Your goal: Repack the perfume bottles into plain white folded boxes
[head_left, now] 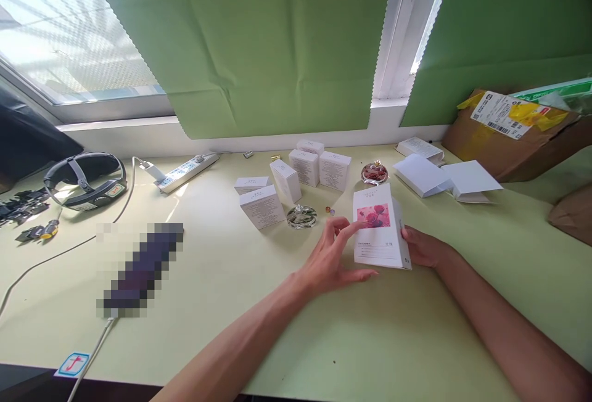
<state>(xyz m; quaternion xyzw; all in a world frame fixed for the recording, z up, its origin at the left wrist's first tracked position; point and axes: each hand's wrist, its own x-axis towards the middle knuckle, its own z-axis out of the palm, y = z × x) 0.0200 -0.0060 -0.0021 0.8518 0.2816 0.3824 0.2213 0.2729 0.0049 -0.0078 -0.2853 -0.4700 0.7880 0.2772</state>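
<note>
A white cardboard box (377, 245) with a pink rose picture on its front stands tilted on the table. My right hand (419, 246) grips it by its right side, the fingers partly hidden behind it. My left hand (330, 254) is in front of the box's left side, thumb and fingers apart, with the index fingertip at the rose picture. Just left of that hand is a clear glass bottle (301, 217), and tiny coloured beads (330, 210) lie beside it. Behind the box sits a red glass bottle (374, 172) with a gold-coloured top.
Several small white boxes (262, 208) stand at the middle back. White cartons (423, 174) lie at the right, near a taped brown parcel (509, 134). On the left are a power strip (187, 172), a headset (86, 183), cables and a blurred dark device (143, 269).
</note>
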